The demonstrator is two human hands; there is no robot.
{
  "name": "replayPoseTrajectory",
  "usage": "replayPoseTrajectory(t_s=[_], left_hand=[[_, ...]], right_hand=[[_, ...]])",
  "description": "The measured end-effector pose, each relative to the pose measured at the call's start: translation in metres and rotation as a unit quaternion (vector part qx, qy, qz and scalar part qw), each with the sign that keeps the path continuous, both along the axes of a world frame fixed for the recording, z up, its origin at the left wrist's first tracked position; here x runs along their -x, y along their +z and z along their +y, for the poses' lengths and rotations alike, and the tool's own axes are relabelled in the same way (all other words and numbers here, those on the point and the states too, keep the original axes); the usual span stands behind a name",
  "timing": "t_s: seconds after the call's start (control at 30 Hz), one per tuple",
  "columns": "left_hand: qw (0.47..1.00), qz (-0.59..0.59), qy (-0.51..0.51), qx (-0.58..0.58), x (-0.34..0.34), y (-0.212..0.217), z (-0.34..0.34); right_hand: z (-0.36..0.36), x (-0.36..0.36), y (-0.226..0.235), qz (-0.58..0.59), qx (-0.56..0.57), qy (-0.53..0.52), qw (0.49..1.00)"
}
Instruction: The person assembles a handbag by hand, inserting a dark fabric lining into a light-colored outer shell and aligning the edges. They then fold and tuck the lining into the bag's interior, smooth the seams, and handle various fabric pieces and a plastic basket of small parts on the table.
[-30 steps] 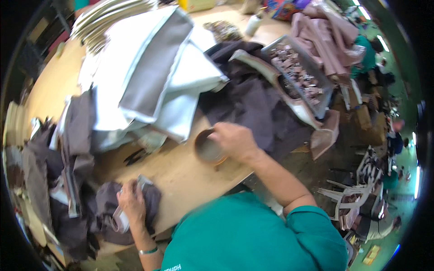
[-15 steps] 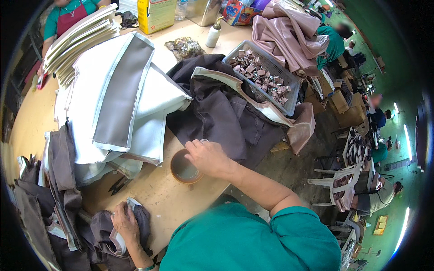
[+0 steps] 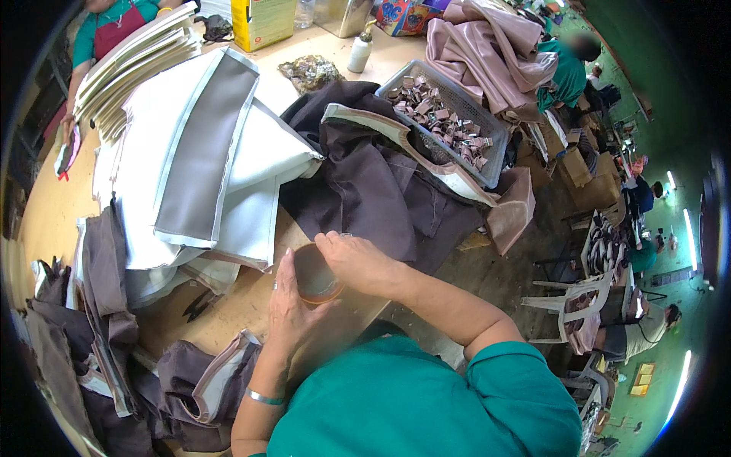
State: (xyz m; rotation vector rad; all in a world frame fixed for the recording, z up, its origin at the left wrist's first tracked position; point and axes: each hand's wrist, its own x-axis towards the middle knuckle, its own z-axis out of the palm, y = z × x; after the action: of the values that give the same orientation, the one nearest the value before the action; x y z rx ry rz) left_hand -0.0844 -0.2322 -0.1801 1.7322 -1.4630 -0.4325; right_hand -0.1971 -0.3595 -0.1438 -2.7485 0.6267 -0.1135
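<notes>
A round brown bowl (image 3: 317,279) with greyish contents stands on the table in front of me. My left hand (image 3: 292,308) curves around its left and near sides, thumb and fingers against the wall. My right hand (image 3: 358,263) is closed at the far right rim, the fingertips bent over the edge; what lies under them is partly hidden. Beside my left forearm lies a bunched dark fabric piece (image 3: 179,381) with a pale, pink-edged strip (image 3: 221,381). Beyond the bowl spreads a larger dark fabric piece (image 3: 373,190) with a similar light edging.
White panels (image 3: 251,167) and a grey panel (image 3: 205,152) are stacked at left. Black snips (image 3: 199,305) lie near them. A grey basket (image 3: 491,171) holds small buckled straps. A white bottle (image 3: 360,55) and pink material (image 3: 487,53) sit farther back. A co-worker's hand (image 3: 68,126) is at far left.
My left hand has let go of the bunched dark fabric and come over to the bowl. The right hand stays at the rim, its fingers now more bent.
</notes>
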Motion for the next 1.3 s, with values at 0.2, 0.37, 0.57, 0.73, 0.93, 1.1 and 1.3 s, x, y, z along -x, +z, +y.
replayPoseTrajectory(t_s=[0.2, 0.37, 0.57, 0.73, 0.93, 1.1, 1.3], left_hand=[[0.999, 0.02, -0.003, -0.033, -0.006, -0.01, 0.002], [1.0, 0.016, 0.008, -0.016, -0.004, -0.009, -0.001], [1.0, 0.016, 0.01, -0.018, -0.003, -0.007, 0.0], [1.0, 0.006, 0.011, -0.007, -0.005, -0.01, 0.0], [1.0, 0.011, 0.01, -0.007, -0.004, -0.011, 0.0], [1.0, 0.003, 0.02, -0.013, -0.004, -0.01, 0.001], [0.999, 0.012, 0.027, -0.015, -0.004, -0.009, 0.002]], right_hand=[[0.0, 0.009, 0.001, -0.041, 0.005, 0.005, 0.999], [0.008, 0.024, 0.007, -0.081, -0.013, 0.008, 0.997], [0.0, 0.034, 0.036, -0.074, -0.353, -0.136, 0.923], [0.0, 0.038, 0.061, -0.142, -0.537, -0.155, 0.817], [0.004, 0.035, 0.034, -0.064, -0.066, 0.006, 0.996], [0.019, 0.039, 0.024, 0.017, 0.021, 0.001, 1.0], [0.011, 0.027, 0.03, 0.005, 0.081, 0.052, 0.995]])
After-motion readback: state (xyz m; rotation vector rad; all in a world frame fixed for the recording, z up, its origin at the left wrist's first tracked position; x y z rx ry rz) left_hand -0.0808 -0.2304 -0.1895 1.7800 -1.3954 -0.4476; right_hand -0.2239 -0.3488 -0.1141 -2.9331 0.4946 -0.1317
